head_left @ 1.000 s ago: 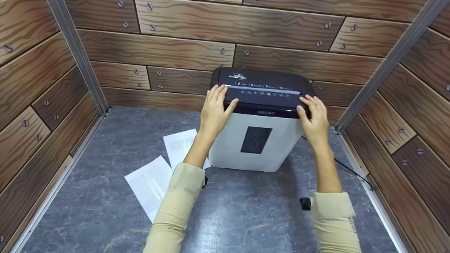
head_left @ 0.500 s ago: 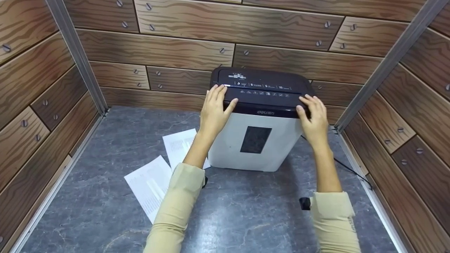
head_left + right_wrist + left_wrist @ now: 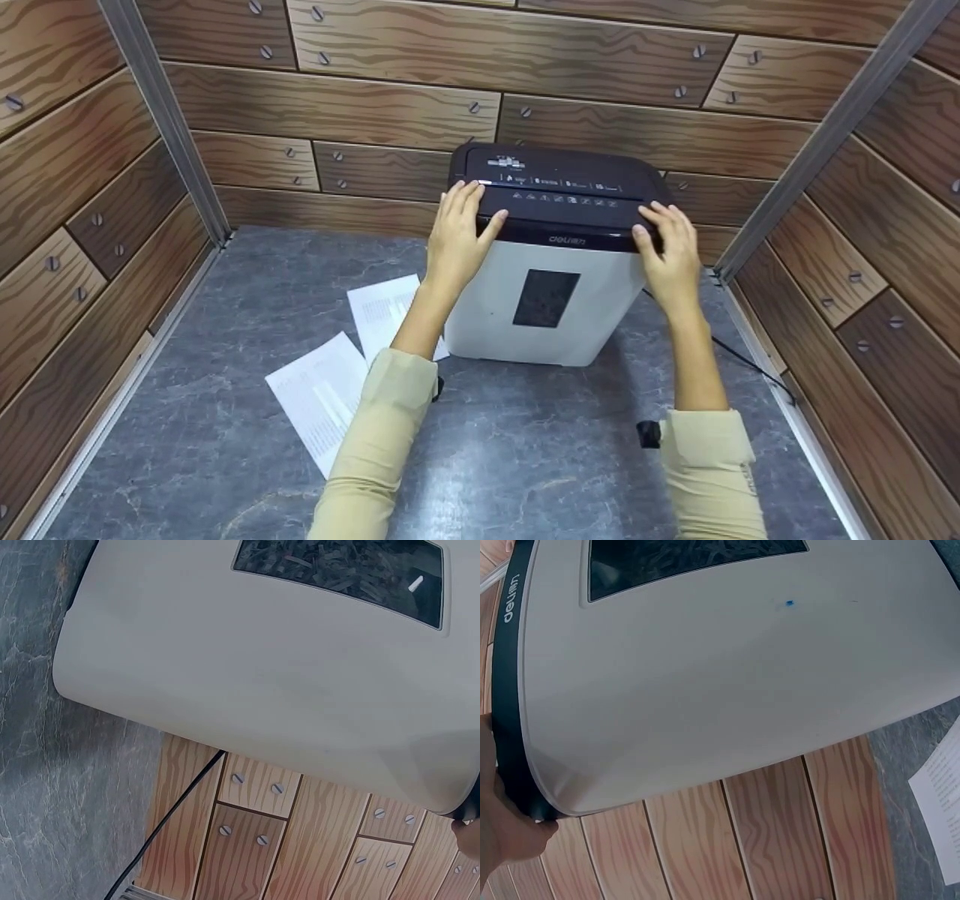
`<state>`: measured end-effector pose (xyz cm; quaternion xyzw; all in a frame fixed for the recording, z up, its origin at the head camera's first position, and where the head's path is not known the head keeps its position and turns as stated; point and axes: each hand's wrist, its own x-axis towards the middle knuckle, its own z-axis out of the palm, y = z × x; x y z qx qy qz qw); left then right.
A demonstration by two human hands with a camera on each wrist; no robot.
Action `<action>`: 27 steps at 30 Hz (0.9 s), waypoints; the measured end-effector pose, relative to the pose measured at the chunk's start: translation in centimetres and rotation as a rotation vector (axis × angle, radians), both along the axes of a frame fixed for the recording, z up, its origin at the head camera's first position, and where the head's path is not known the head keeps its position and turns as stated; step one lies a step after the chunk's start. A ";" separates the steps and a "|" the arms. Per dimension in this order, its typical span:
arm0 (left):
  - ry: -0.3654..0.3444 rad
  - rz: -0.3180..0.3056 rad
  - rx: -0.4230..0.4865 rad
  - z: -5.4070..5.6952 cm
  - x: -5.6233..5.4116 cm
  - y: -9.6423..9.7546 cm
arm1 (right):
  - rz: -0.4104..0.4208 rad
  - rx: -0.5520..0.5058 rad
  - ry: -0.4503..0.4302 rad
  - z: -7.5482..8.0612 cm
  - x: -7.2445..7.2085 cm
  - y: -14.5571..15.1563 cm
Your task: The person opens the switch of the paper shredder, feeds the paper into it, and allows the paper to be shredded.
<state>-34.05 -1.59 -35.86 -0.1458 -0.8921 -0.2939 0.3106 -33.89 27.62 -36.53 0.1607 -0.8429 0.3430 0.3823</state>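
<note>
A paper shredder (image 3: 480, 315) with a pale grey bin and a dark top (image 3: 570, 169) stands upright on the floor. My left hand (image 3: 455, 236) rests on the top's left front corner, thumb toward the front edge. At the right front corner lies my right hand (image 3: 673, 251), its fingers over the edge. No paper shows in the narrow slot (image 3: 559, 191) across the top. Paper shreds are visible behind the bin's window (image 3: 345, 574) in the right wrist view. Both wrist views catch only part of each hand at the top's corners.
Two printed sheets (image 3: 319, 397) lie on the grey marbled floor (image 3: 247, 300) left of the shredder, partly hidden by my left arm. A black cord (image 3: 750, 365) runs along the right side. Wood-patterned walls (image 3: 405, 45) surround the floor at the back and sides.
A thin pale strip of paper stood in the slot one second ago; it has gone down out of sight. Both hands have stayed in place on the shredder.
</note>
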 end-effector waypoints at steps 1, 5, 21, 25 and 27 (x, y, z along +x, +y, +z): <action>0.001 0.001 0.000 0.0 0.0 0.0 | 0.000 -0.001 -0.001 0.0 0.0 0.0; 0.006 0.003 0.002 0.0 -0.1 0.0 | 0.004 -0.003 0.002 0.0 0.0 0.0; 0.043 0.000 0.019 -0.2 -0.2 0.0 | 0.019 -0.005 0.019 -0.1 -0.1 0.0; 0.035 -0.004 0.015 -0.2 -0.2 0.0 | 0.017 -0.008 0.020 -0.1 -0.1 0.0; 0.022 -0.006 0.014 -0.2 -0.1 0.0 | 0.017 -0.011 0.017 -0.1 -0.1 0.0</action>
